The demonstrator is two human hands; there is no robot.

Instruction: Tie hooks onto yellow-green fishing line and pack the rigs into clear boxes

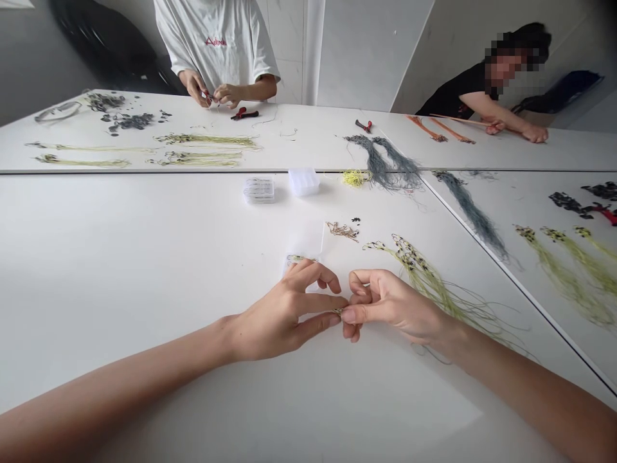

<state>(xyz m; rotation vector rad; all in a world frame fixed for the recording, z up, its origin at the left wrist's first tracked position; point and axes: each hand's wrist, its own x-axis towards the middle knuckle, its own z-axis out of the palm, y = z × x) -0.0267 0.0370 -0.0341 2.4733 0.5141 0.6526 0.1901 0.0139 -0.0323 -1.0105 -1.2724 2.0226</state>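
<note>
In front of me, my left hand [299, 308] and my right hand [380, 305] meet at their fingertips. Both pinch a tiny piece [338, 311] with a yellowish glint, mostly covered by the fingers; its kind is too small to make out. Just behind my left hand stands an open clear plastic box [285, 267], partly hidden, with thin coiled strands inside. Beyond the fingers lie a little heap of gold-brown metal pieces [343, 231] and a few black bits [355, 220]. Beside my right hand spreads a bundle of yellow-green lines [429, 276] with dark knotted ends.
Two small clear boxes [259, 191] [303, 182] sit near the table seam, beside a yellow coil [354, 178]. Blue-grey line bundles [385, 164] lie beyond. Opposite, a person in a white shirt [216, 45] handles pliers; another person [482, 90] works with orange strands at right.
</note>
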